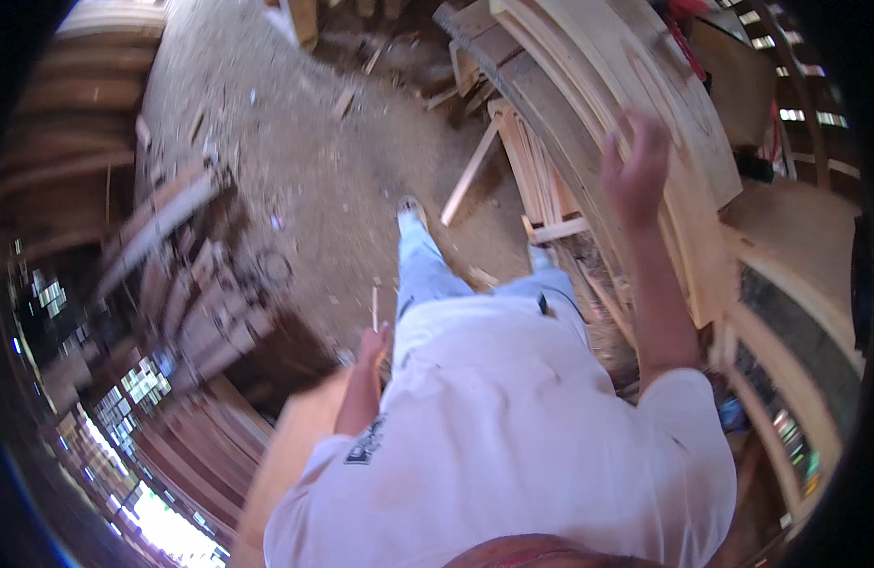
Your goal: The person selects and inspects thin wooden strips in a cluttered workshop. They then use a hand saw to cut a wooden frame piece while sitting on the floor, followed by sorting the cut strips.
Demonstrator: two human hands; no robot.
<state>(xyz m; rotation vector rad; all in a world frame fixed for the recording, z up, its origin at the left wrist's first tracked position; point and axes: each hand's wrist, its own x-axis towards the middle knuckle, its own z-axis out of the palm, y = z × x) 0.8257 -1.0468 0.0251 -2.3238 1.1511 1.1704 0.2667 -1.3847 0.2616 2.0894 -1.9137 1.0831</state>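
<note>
My left hand (371,346) hangs low beside my left hip. Its fingers are closed around a thin, pale stick (375,308) that points away from me; whether it is wood or a pencil is too small to tell. Out to the right, my right hand (638,175) is raised over a stack of light wooden boards (678,194). Its fingers are loosely bent, the thumb apart from them, and nothing shows in it. Motion blurs this hand, so I cannot tell if it touches the boards.
A dirt floor (314,151) with wood scraps stretches ahead. A small wooden frame (532,161) stands beside the bench edge (551,123) at the right. Piled timber (186,312) lies on the left, and a wide plank (285,445) is close by my left arm.
</note>
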